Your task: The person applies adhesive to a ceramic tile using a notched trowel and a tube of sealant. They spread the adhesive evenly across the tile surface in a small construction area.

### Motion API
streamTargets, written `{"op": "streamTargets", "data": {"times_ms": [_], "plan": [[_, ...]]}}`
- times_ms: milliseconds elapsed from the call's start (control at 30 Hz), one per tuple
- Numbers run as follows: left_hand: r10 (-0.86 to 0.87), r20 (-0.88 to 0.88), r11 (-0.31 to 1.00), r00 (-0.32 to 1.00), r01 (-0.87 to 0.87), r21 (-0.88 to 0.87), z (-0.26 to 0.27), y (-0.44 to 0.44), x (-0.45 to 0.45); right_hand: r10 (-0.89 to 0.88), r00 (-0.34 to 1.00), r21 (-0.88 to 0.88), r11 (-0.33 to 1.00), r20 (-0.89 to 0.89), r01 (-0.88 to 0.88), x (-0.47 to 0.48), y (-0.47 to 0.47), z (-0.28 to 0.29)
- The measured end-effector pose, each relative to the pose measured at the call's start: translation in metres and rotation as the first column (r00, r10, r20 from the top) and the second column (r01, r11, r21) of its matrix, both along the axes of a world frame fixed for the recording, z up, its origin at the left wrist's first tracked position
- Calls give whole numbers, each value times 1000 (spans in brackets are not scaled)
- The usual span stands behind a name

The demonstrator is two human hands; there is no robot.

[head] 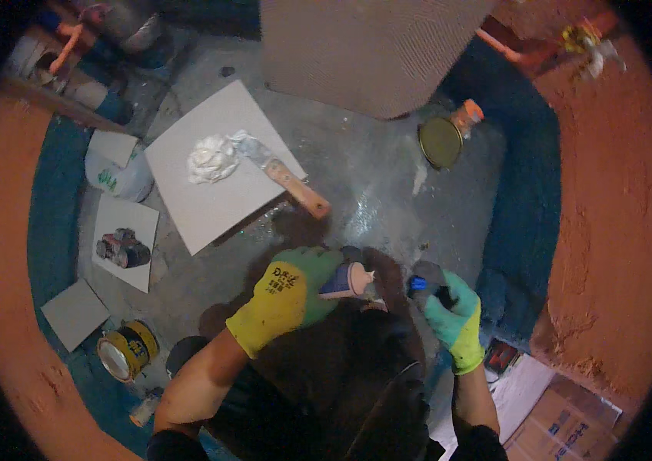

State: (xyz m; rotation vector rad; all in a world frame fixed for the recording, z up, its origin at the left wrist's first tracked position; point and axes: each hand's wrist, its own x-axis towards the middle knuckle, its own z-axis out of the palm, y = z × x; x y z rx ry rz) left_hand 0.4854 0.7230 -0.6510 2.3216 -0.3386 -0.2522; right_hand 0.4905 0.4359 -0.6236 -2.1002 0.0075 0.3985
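Both my hands wear yellow-and-green work gloves. A squeeze tube [353,280] with a dark blue band lies in the grip of my left hand [285,291], its bare nozzle pointing right. Between the fingers of my right hand [454,305] is a small blue cap [417,283], held apart from the tube. Ahead, a square white tile [199,216] carries a mound of whitish paste [212,159]. A putty knife [301,190] rests across the tile's right side, its blade smeared with paste and its wooden handle overhanging the edge.
A large ridged board [355,52] stands at the top. Right of centre is a round metal lid or can [440,142]. Along the left lie a white bag [118,178], a printed white sheet [124,245], a small tile [75,315] and a yellow can [129,350]. A cardboard box [562,423] is lower right.
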Motion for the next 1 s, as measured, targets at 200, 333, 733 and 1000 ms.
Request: {"op": "streamTargets", "data": {"times_ms": [200,333,733,1000], "plan": [[69,81,997,994,-70,20,17,32,-22,352,929,68,930,114,-361,37,96,40],[88,44,996,995,-88,1,24,48,-33,489,871,-28,872,38,-488,40,114,56],[127,146,988,981,-112,-108,21,65,-69,648,742,-194,761,175,-619,10,146,80],[189,275,982,943,-178,-67,27,69,-88,694,720,-223,699,-19,-679,0,149,71]]}}
